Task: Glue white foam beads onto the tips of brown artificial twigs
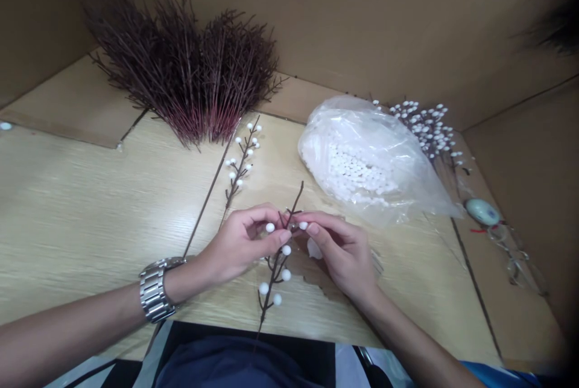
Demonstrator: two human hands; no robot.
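Between my two hands stands a brown artificial twig with several white berries on its lower side shoots. My left hand, a metal watch on its wrist, pinches the twig near its middle. Thumb and forefinger of my right hand are closed on a small white berry right beside the twig; whether it touches a shoot I cannot tell. Under the right fingers a larger white piece shows, partly hidden. Just beyond my left hand lies another twig with white berries.
A clear plastic bag of white berries lies past my right hand. Bundles of bare brown twigs stand at the back left. Berried twigs, a pale green oval object and glasses are on the right. Cardboard walls enclose the table.
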